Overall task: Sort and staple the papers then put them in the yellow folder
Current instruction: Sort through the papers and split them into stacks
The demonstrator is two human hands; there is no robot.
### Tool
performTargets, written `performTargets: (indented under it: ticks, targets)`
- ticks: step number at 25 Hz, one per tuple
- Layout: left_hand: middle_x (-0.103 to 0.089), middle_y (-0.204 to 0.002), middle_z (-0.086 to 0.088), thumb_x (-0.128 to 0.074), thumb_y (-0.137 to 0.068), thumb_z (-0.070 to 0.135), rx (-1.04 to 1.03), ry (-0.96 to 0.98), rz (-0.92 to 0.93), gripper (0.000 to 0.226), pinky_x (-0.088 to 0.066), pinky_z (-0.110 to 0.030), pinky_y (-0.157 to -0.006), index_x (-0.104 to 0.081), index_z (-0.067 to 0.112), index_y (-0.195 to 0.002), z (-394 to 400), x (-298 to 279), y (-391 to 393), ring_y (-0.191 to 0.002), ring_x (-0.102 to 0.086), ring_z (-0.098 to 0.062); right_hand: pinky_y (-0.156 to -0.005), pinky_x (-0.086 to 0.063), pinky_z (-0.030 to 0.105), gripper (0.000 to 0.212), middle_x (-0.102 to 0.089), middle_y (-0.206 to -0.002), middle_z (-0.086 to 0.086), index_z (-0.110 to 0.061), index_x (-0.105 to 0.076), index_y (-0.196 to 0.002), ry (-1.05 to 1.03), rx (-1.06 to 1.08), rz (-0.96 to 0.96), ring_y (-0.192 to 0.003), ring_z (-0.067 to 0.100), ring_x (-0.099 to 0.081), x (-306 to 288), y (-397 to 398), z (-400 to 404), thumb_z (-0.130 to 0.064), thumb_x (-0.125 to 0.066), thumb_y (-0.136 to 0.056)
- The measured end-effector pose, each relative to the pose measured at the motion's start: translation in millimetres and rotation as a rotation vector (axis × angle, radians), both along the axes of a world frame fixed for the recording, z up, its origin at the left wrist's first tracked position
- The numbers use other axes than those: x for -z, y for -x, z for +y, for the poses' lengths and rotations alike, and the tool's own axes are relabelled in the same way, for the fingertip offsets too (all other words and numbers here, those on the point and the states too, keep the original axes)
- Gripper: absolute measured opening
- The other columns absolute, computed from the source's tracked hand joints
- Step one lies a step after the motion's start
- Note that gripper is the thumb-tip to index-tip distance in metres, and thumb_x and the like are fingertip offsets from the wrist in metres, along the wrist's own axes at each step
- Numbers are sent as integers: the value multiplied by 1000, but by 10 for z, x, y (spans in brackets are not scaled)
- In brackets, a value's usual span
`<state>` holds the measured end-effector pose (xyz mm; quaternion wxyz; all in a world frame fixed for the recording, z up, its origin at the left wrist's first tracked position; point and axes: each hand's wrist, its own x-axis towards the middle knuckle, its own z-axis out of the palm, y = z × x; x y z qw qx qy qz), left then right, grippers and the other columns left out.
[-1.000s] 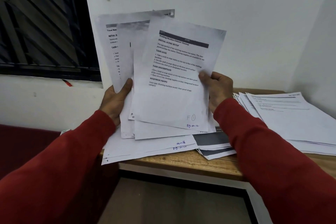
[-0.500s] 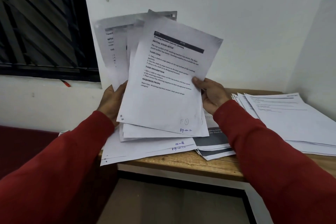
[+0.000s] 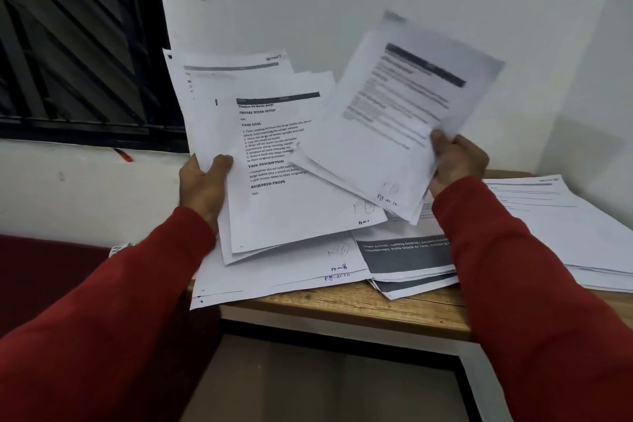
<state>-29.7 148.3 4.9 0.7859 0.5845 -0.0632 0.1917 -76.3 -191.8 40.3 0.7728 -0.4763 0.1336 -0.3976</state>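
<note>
Left hand (image 3: 205,181) grips fanned sheaf of white printed sheets (image 3: 274,164) by left edge, thumb curled over front, sheaf raised above wooden tabletop (image 3: 359,308). Right hand (image 3: 457,161) pinches small set of white printed pages (image 3: 394,127) at lower right corner, tilted, blurred, overlapping sheaf's right side. Sorted white paper stacks (image 3: 565,226) lie on tabletop at right; more sheets beneath sheaf. Yellow folder, stapler not in view. Judgement: sorting under way. Advice: read handwritten page number at bottom corner, lay set square on matching stack, keep firm hold on sheaf.
</note>
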Motion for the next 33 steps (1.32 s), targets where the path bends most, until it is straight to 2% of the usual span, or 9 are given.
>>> performTargets:
  ticks: [5, 10, 13, 18, 23, 28, 30, 32, 33]
  targets:
    - [-74, -92, 0, -59, -93, 9, 31, 9, -7, 13, -59, -31, -70, -67, 18, -96, -20, -6, 20, -78, -71, -17, -71, -61, 49, 30, -62, -69, 11, -6, -53, -62, -175, -34, 6, -61, 22, -63, 15, 61, -116, 3, -71, -84]
    - [-75, -79, 8, -58, -94, 7, 39, 24, -29, 14, -58, -25, -61, -67, 18, -93, -32, -19, 41, -69, -71, -10, -65, -61, 42, 27, -64, -71, 10, -6, -56, -65, -201, -28, -2, -61, 21, -64, 9, 60, -131, 2, -71, -85]
    - [-76, -78, 8, -58, -94, 6, 56, 20, -42, 13, -57, -25, -60, -66, 16, -96, -45, -14, 50, -69, -72, -10, -61, -60, 34, 24, -69, -74, 10, -5, -59, -67, -189, -154, -12, -63, 20, -69, -25, 70, -38, 4, -69, -86]
    - [-76, -95, 6, -58, -96, 9, 128, -15, -63, 18, -59, -27, -72, -66, 16, -110, -47, -6, 69, -85, -73, -13, -79, -61, 43, 6, -74, -86, 13, 0, -69, -91, -6, -460, -23, -76, 25, -72, 19, 33, 453, 4, -67, -87]
    - [-72, -116, -7, -60, -96, 12, 231, -32, -82, 34, -58, -37, -87, -60, 6, -129, -101, 1, 101, -104, -70, -23, -83, -59, 48, 29, -70, -110, 22, 8, -63, -118, 93, -607, 57, -87, 30, -71, 138, -6, 668, 1, -64, -90]
    - [-70, -122, -6, -60, -97, 17, 290, 4, -73, 38, -58, -38, -89, -55, 8, -134, -73, 7, 97, -109, -68, -23, -81, -60, 45, 27, -73, -101, 20, 8, -66, -112, 108, -506, 64, -82, 29, -72, 95, -34, 580, 2, -69, -86]
    - [-71, -120, -6, -58, -97, 15, 292, 31, -67, 35, -59, -35, -86, -56, 8, -132, -77, 3, 106, -106, -70, -21, -86, -59, 46, 24, -73, -99, 20, 7, -69, -105, 50, -320, 12, -85, 28, -70, 48, -51, 420, 2, -73, -82]
    - [-71, -120, -7, -59, -97, 13, 293, 51, -67, 31, -59, -36, -85, -59, 10, -127, -76, 2, 99, -106, -70, -23, -86, -58, 47, 7, -72, -84, 13, 1, -71, -87, -49, -123, -62, -78, 25, -66, 14, -63, 168, 3, -74, -81]
    - [-71, -119, -7, -59, -96, 13, 298, 56, -65, 28, -59, -38, -86, -60, 11, -125, -74, 0, 103, -107, -69, -24, -84, -58, 47, 9, -71, -77, 10, -3, -70, -77, -95, -59, -86, -74, 23, -64, 8, -36, 55, 4, -73, -82]
